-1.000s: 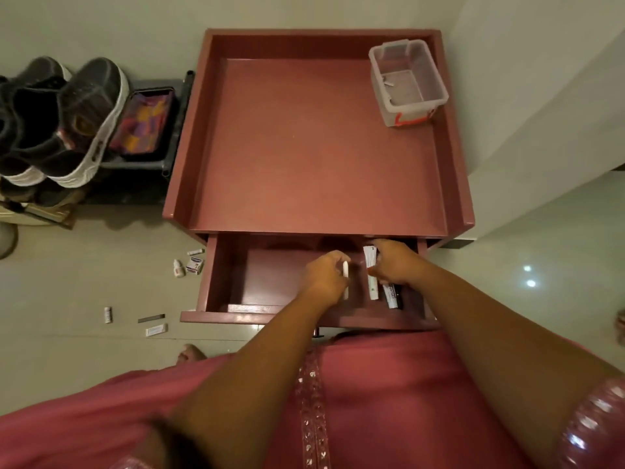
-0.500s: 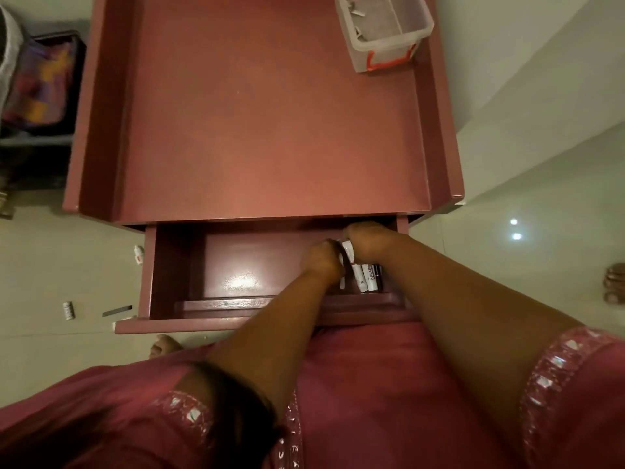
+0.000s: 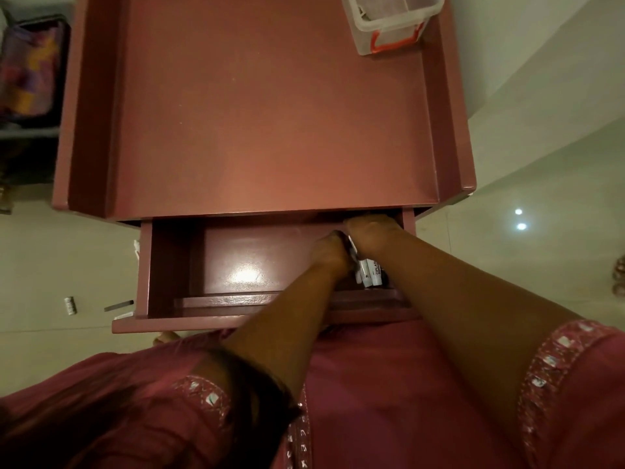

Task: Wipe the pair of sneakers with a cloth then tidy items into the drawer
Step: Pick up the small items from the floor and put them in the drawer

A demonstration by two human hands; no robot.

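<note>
Lying between both hands' fingers (image 3: 333,243): tubes (image 3: 370,270); drawer (image 3: 169,265) open

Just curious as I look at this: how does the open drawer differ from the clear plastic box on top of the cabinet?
The drawer is opaque dark red wood; the plastic box is see-through with orange-red handles. The drawer is much larger and slides out of the cabinet front; the box stands on the cabinet top at its far right corner. Both hands reach into the drawer; neither touches the box. Both are open-topped and hold small items.
</note>
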